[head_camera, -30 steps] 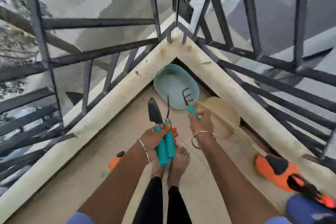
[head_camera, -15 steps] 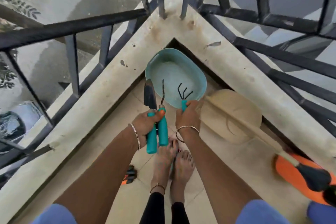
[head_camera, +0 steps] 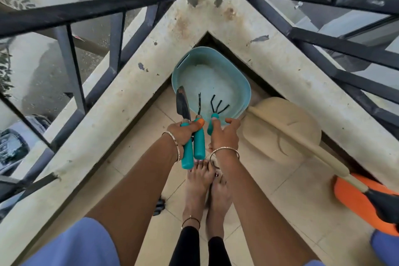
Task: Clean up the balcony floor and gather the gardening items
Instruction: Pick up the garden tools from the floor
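Observation:
A teal plastic basin (head_camera: 244, 84) sits in the balcony corner. My left hand (head_camera: 183, 133) grips two teal-handled tools together: a trowel (head_camera: 183, 103) and a narrow weeder (head_camera: 199, 142) with an orange collar, their heads over the basin's near rim. My right hand (head_camera: 225, 134) holds a small teal-handled rake (head_camera: 217, 109), its black prongs over the basin's inside. The fingers look loosened around the rake's handle.
A beige dustpan (head_camera: 287, 129) with a long handle lies right of the basin. An orange and black object (head_camera: 362, 203) rests at the right edge. A concrete ledge (head_camera: 121, 101) and black railing (head_camera: 86, 8) enclose the corner. My bare feet (head_camera: 205, 188) stand on the tiles.
The view has closed in on the corner. Both hands have moved forward, carrying the tools over the basin's near rim, and the right hand's fingers have loosened on the rake.

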A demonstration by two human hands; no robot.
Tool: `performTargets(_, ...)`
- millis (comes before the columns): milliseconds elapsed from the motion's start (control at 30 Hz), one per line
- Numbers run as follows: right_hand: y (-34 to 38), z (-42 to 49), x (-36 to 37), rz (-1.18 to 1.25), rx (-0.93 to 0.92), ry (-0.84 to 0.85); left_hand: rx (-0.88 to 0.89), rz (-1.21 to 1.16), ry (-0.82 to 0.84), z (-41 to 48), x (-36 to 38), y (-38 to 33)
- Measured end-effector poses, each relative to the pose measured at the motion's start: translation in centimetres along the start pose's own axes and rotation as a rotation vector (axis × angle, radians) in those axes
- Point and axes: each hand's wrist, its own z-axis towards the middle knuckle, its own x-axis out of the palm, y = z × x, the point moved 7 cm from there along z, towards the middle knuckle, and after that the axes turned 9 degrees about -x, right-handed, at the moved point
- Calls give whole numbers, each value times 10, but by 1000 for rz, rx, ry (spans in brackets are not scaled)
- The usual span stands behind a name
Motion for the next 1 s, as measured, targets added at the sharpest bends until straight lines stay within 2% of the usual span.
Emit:
performTargets(133,-17,-19,-6,251,134,-91,-16,-5,-34,3,-7,0)
performTargets(233,-30,-37,-2,478,317,-109,-15,-10,-42,6,-10,-1)
performTargets(300,-32,-50,9,565,457,23,-2,-17,-31,7,-9,-2)
performTargets(367,-27,-65,28,642,550,289,-1,-27,-18,6,-6,-3)
performTargets(400,-24,-72,34,699,561,404,-1,-27,-14,6,-5,-4)
performTargets(467,-22,-74,38,751,498,498,7,3,-13,6,-5,-6)
performTargets(600,-17,-60,38,746,400,458,78,139,-50,14,-13,-17)
performTargets(800,-10,-50,52,1005,564,339,229,197,-99,8,-28,-28)
performTargets(1000,-1,-52,66,1020,581,325,239,299,-33,1,-34,-29)
